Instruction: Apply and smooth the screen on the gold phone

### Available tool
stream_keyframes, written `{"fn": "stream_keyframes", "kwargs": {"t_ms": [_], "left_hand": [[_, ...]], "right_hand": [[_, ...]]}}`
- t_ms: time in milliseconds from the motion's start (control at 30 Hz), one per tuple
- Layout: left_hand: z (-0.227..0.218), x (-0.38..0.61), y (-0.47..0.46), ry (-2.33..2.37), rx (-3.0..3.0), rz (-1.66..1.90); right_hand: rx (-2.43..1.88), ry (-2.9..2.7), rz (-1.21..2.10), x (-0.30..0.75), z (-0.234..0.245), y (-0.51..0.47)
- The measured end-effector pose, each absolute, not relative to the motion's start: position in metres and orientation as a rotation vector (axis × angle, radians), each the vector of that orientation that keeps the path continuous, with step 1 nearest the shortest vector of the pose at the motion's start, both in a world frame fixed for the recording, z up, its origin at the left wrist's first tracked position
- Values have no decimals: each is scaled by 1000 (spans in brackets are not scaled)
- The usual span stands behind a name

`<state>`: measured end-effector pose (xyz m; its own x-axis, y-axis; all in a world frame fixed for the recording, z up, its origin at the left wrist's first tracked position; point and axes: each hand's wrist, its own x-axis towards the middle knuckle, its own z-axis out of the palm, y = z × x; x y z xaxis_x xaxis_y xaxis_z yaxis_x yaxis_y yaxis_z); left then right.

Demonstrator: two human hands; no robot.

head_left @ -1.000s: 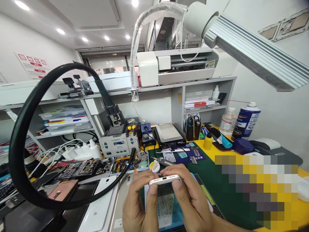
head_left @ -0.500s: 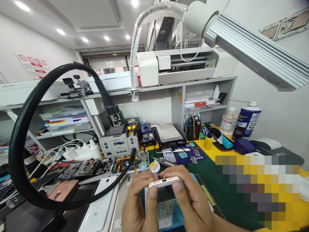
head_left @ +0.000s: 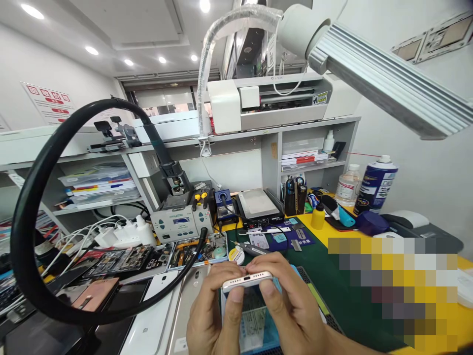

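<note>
A white smartphone (head_left: 247, 282) is held between both hands, its bottom edge with the charging port and speaker holes turned up toward me. My left hand (head_left: 216, 305) grips its left side, thumb on the near face and fingers curled over the far side. On the right side, my right hand (head_left: 291, 301) grips it the same way. The phone's dark glossy face shows reflections between my thumbs. Beneath lies a blue work mat (head_left: 297, 273), mostly covered by the hands. Just beyond the fingers are a small round white-and-yellow tin (head_left: 236, 256) and a grey pen-like tool (head_left: 252, 249).
Phones, including a white one (head_left: 146, 315), lie to the left under a black looped hose (head_left: 22, 236). A parts tray (head_left: 221, 239) and a soldering station (head_left: 173, 224) stand behind. A yellow bottle (head_left: 318, 217) and spray can (head_left: 375, 185) stand right. A blurred patch hides the right front.
The phone and both thumbs have shifted slightly left, and the phone's edge is tilted a little differently. Both hands keep their hold.
</note>
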<state>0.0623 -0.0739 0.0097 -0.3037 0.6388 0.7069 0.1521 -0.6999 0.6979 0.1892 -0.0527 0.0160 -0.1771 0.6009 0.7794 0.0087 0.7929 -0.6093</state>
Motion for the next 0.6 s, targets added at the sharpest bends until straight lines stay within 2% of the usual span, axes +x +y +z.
{"fn": "stream_keyframes", "kwargs": {"t_ms": [600], "left_hand": [[13, 46, -73, 926, 1688, 2050]], "right_hand": [[-472, -1765, 585, 195, 30, -54]]}}
